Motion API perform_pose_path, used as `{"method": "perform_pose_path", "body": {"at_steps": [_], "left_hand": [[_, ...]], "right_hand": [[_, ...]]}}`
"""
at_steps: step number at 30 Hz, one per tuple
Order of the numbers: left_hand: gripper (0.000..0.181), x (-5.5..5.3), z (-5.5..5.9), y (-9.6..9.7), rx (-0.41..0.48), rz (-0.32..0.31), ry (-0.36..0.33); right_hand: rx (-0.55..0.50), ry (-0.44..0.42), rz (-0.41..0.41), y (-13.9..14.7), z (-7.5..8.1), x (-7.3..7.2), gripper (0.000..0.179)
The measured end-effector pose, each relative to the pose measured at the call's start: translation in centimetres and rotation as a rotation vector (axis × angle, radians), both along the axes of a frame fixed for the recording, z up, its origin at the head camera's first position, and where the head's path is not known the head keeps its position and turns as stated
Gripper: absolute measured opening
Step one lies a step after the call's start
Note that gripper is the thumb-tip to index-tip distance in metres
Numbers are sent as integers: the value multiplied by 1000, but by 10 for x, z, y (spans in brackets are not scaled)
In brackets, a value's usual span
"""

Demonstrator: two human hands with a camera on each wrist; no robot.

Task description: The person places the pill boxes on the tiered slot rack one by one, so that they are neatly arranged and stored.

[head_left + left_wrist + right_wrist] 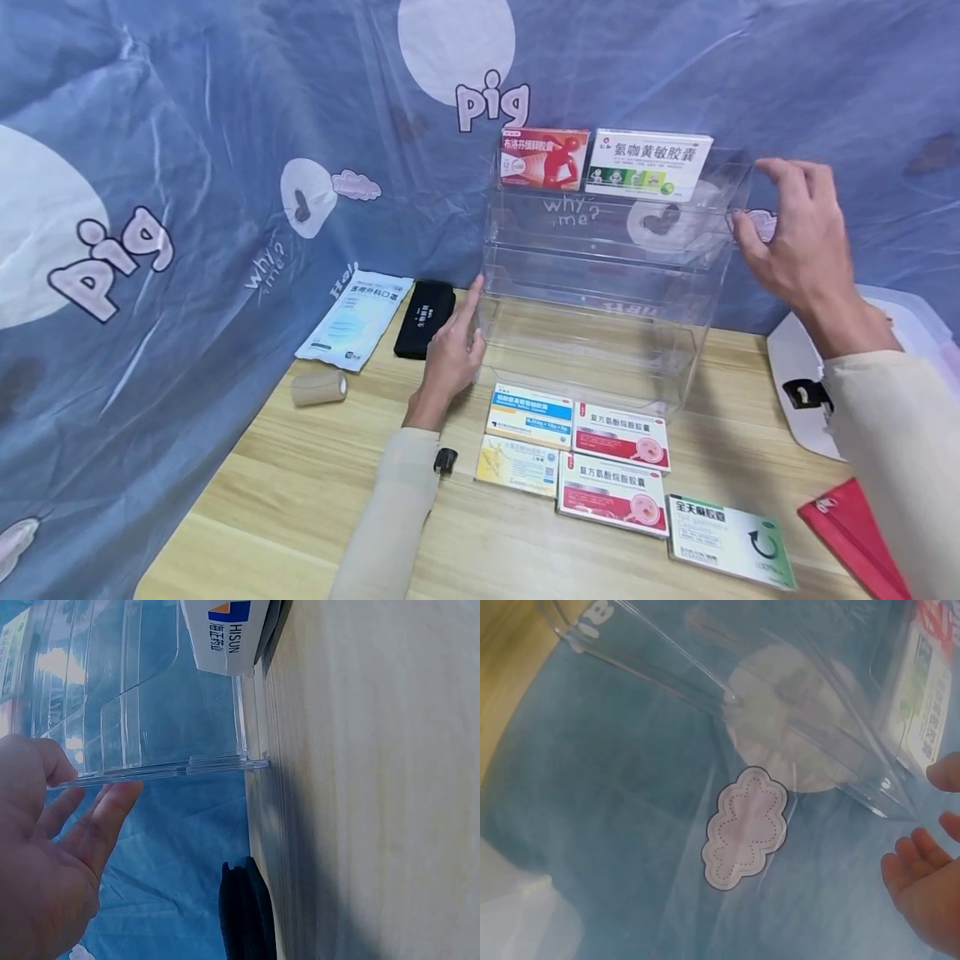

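A clear plastic tiered display rack (600, 279) stands on the table against the curtain. Its top tier holds a red medicine box (543, 158) and a white-and-green medicine box (648, 165). My left hand (452, 346) pinches the rack's left side panel; in the left wrist view the thumb (56, 761) lies on one face and the fingers (112, 814) on the other. Around the rack's upper right corner, my right hand (806, 233) is spread. A gap shows between its thumb (945, 772) and fingers (915, 859) in the right wrist view.
Before the rack lie a blue-and-white box (530, 414), a yellow box (517, 464), two red-and-white boxes (621, 435) and a green-and-white box (729, 540). Left are a mask packet (356, 321), black case (425, 319) and tan roll (318, 388); right, a white container (787, 392) and red pouch (855, 533).
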State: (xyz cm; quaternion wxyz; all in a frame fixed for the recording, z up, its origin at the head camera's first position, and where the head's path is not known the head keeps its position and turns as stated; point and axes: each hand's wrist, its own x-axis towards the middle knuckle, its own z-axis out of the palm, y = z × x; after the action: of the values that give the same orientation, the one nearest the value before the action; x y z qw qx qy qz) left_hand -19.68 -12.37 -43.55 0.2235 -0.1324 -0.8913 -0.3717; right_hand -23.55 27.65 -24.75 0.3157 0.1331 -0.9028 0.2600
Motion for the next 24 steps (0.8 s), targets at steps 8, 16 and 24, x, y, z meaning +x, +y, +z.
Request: {"method": "perform_pose_path", "body": {"at_steps": [8, 16, 24], "left_hand": [[86, 0, 1, 0, -4, 0, 1], [86, 1, 0, 0, -9, 8, 8], [86, 2, 2, 1, -7, 6, 9]], "right_hand": [[9, 10, 10, -4, -16, 28, 63], [-3, -3, 65, -11, -36, 59, 63], [23, -89, 120, -13, -60, 100, 59]]}}
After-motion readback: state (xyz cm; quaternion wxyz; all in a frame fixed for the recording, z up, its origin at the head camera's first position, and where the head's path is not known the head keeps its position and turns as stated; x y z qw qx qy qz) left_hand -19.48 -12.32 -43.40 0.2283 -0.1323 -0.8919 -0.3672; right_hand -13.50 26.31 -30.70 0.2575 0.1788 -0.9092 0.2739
